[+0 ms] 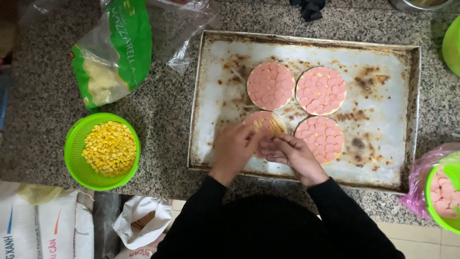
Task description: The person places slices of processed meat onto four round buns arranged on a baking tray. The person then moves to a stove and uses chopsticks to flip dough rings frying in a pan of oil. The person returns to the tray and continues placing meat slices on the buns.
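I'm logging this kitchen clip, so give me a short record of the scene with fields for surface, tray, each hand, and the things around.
surface: speckled grey granite counter
tray: worn rectangular metal baking tray holding four small round bases
finished bases: three covered with pink sausage slices
unfinished base: partly covered round base, under both hands
left hand: fingers on the unfinished base
right hand: fingers meeting the left hand's
left of tray: green plastic colander of yellow corn kernels, green bag of grated cheese
right edge: green bowl of pink sausage slices

1. Green bowl of corn kernels (pixel 109 148), on speckled bench (pixel 38 96).
2. Green-and-clear cheese bag (pixel 115 52), behind it.
3. White sacks (pixel 45 223), below the bench.
4. Green bowl of sausage slices (pixel 443 192), at right edge.
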